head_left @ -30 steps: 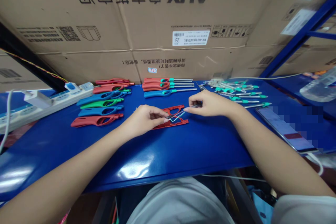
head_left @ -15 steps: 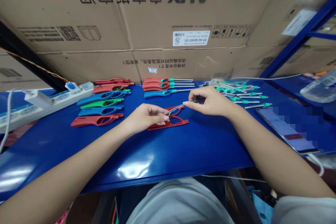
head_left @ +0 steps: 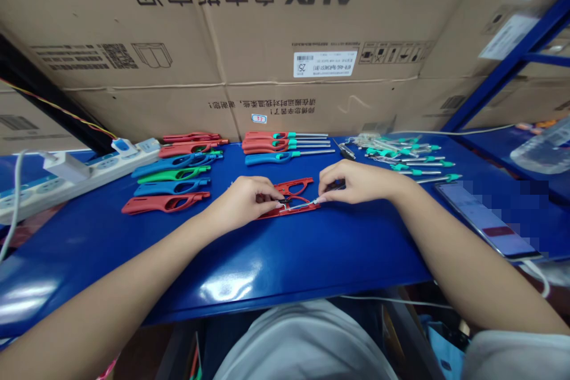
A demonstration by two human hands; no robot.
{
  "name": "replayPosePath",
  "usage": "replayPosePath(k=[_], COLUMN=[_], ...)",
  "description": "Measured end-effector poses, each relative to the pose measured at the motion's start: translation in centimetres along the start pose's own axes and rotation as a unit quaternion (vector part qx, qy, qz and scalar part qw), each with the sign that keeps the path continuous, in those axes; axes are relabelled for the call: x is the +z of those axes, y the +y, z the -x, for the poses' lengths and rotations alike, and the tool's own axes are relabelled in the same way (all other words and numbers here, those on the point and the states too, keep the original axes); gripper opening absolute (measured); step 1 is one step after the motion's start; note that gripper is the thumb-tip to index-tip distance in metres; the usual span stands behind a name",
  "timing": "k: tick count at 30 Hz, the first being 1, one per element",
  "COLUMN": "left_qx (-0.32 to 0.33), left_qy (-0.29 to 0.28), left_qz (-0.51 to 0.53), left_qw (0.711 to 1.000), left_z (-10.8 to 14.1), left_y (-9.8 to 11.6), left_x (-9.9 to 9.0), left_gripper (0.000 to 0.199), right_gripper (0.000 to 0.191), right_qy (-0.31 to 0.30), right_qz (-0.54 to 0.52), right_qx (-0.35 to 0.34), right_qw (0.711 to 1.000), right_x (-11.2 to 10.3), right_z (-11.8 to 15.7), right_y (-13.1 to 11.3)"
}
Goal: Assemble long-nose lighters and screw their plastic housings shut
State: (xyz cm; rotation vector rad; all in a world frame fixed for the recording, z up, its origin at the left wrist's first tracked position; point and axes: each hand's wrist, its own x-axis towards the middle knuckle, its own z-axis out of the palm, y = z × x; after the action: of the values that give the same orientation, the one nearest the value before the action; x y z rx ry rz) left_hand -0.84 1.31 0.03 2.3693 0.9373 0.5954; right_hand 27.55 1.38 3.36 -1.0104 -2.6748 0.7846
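The left hand (head_left: pixel 244 203) and right hand (head_left: pixel 352 182) each pinch a slim pale wire-like piece (head_left: pixel 300 206), stretched sideways between them. On the glossy blue surface (head_left: pixel 285 255) beneath lie red plastic lighter-shell pieces (head_left: pixel 306 181), long axes likewise sideways, looped ends pointing towards the right hand. Beyond, red plastic lighters (head_left: pixel 266 145) with metal rods point right.
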Motion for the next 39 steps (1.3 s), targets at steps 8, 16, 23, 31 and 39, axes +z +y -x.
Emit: replayPosePath(k=[8,16,23,31,39], left_qx=[-0.002,-0.01,-0.007,-0.009,0.001], left_qy=[0.0,-0.01,-0.022,-0.025,-0.048], left_qz=[-0.023,-0.048,-0.092,-0.127,-0.186], left_qw=[1.0,0.999,0.996,0.992,0.981], left_z=[0.2,0.2,0.1,0.4,1.0], left_y=[-0.2,0.0,0.7,1.0,1.4], left_x=[0.1,0.1,0.2,0.4,0.1], left_gripper=[0.023,0.017,0.014,0.016,0.017], right_gripper=[0.019,0.012,0.012,0.011,0.011], right_qy=[-0.043,-0.048,-0.047,-0.043,-0.04], right_qz=[0.018,0.024,0.096,0.181,0.165], right_qx=[0.033,0.055,0.062,0.116,0.116], right_qw=[0.998,0.997,0.992,0.976,0.979], right_x=[0.1,0.3,0.5,1.1,1.1], right_z=[0.2,-0.3,-0.3,-0.6,-0.5], right_y=[0.6,0.3,-0.5,-1.7,-1.8])
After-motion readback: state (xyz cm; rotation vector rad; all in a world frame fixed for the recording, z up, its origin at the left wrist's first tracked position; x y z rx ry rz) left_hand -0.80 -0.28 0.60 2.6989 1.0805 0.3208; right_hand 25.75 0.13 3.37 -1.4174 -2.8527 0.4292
